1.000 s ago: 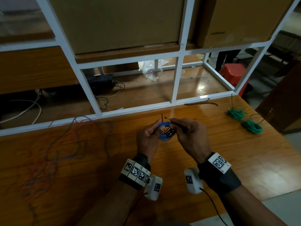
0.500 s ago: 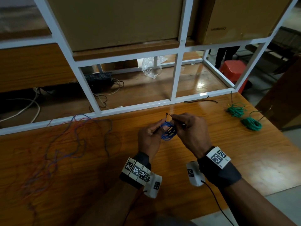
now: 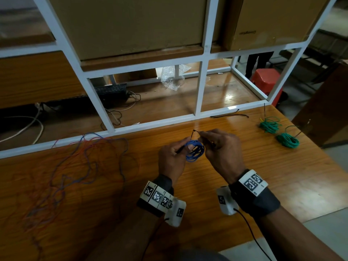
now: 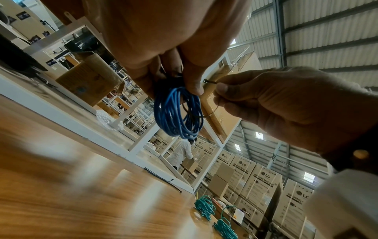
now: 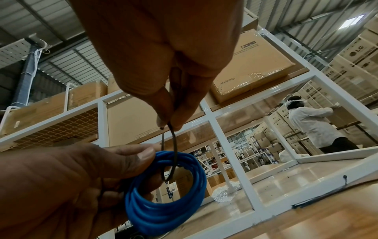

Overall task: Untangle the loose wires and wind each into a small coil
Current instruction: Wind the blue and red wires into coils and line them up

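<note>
A small blue wire coil (image 3: 195, 151) (image 4: 178, 113) (image 5: 163, 194) hangs above the wooden table (image 3: 263, 176). My left hand (image 3: 175, 157) (image 5: 81, 177) grips the coil at its left side, thumb on top. A thin black tie (image 5: 172, 142) (image 4: 210, 81) loops through the coil. My right hand (image 3: 220, 147) (image 4: 276, 103) pinches the tie's two ends between thumb and fingers just above the coil. A loose tangle of red and blue wires (image 3: 71, 166) lies on the table at the left.
Two green wire coils (image 3: 269, 126) (image 3: 288, 141) lie at the table's far right. Another black tie (image 3: 229, 115) rests by the white rack frame (image 3: 150, 125) along the table's back edge. A red stool (image 3: 267, 80) stands beyond. A person in white stands far back.
Both hands stayed together at the table's middle, holding the blue coil. The right hand's pinch on the black tie shifted slightly above the coil.
</note>
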